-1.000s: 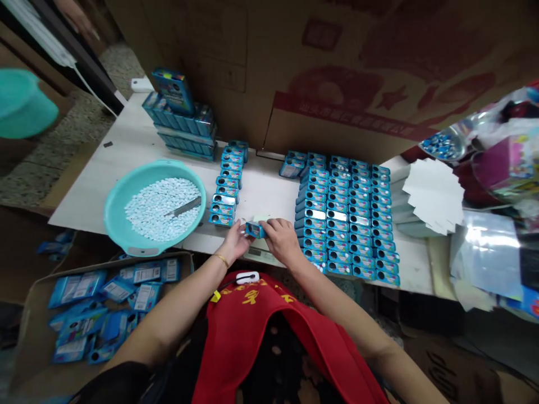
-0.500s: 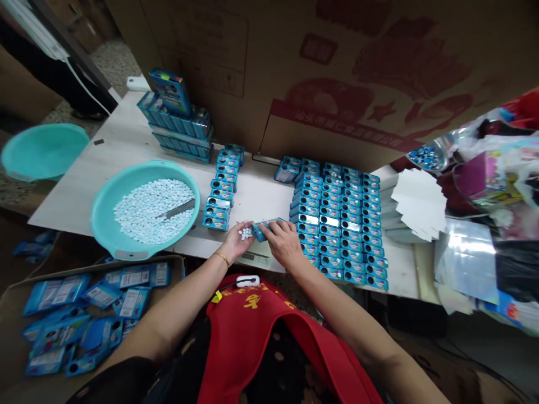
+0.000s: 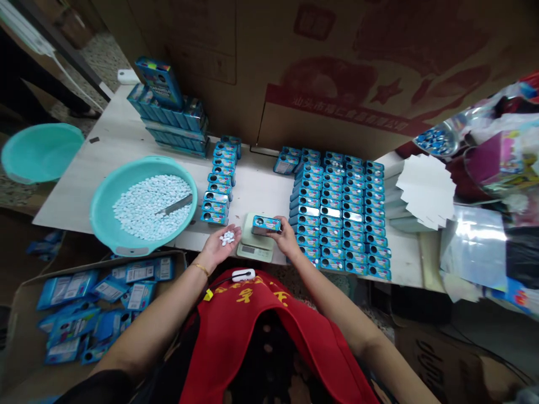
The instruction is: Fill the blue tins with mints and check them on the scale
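My left hand [image 3: 219, 247] is turned palm up, holding a small heap of white candies [image 3: 227, 238] in its cupped palm. With thumb and fingers, my right hand [image 3: 287, 238] grips the right end of a small blue tin [image 3: 265, 224]. That tin is upright, its dark round opening on top at the left, over the plate of a pale green kitchen scale [image 3: 255, 253]. Whether its base touches the plate I cannot tell. To the left, a turquoise basin [image 3: 99, 210] contains many white candies and a metal scoop [image 3: 174, 205].
Rows of blue tins [image 3: 341, 216] stand to the right, and a single column of tins [image 3: 219, 185] left of the scale. Stacked tins [image 3: 172, 120] are behind. A carton [image 3: 179, 264] of tins sits below left. A large cardboard box [image 3: 337, 67] walls the back; white cards [image 3: 425, 191] lie right.
The tin was tilted over my left palm; now it is upright over the scale in my right hand. My left hand has drawn back left and down, palm showing with candies.
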Tool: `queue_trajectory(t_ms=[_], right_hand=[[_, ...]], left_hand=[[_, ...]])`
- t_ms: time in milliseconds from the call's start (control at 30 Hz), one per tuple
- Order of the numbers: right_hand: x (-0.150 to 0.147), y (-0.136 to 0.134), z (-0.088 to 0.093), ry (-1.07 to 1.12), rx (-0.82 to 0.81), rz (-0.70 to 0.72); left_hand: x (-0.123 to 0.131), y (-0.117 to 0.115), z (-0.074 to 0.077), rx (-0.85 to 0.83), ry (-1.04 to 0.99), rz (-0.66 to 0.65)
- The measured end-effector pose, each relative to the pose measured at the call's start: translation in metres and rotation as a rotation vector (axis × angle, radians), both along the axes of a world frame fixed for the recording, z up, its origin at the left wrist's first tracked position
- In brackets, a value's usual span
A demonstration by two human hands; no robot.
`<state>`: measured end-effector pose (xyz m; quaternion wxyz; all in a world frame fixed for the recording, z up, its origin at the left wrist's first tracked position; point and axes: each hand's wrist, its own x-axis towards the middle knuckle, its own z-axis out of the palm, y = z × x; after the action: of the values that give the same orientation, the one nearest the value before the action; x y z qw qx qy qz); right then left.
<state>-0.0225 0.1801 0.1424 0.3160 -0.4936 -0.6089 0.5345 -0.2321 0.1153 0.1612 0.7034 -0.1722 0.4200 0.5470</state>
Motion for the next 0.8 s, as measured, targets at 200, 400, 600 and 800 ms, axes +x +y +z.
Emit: queue_trajectory(t_ms=[200, 400, 600, 800], right_hand=[[0.002, -0.011, -0.015, -0.068, 0.062, 0.038], [0.015, -0.048, 0.039, -0.349, 0.456, 0.237], [-0.061, -0.077, 0.06, -0.477, 0.57, 0.789], [-0.098, -0.086, 0.059, -0.626, 0.759, 0.98]], left_hand=[[-0.02, -0.041, 0.004, -0.052, 0.024, 0.036], [-0.016, -0.058, 0.014, -0.067, -0.03, -0.023], [-0.002, -0.067, 0.015, -0.041, -0.089, -0.073], [-0.007, -0.082, 0.019, -0.128, -0.086, -0.091]])
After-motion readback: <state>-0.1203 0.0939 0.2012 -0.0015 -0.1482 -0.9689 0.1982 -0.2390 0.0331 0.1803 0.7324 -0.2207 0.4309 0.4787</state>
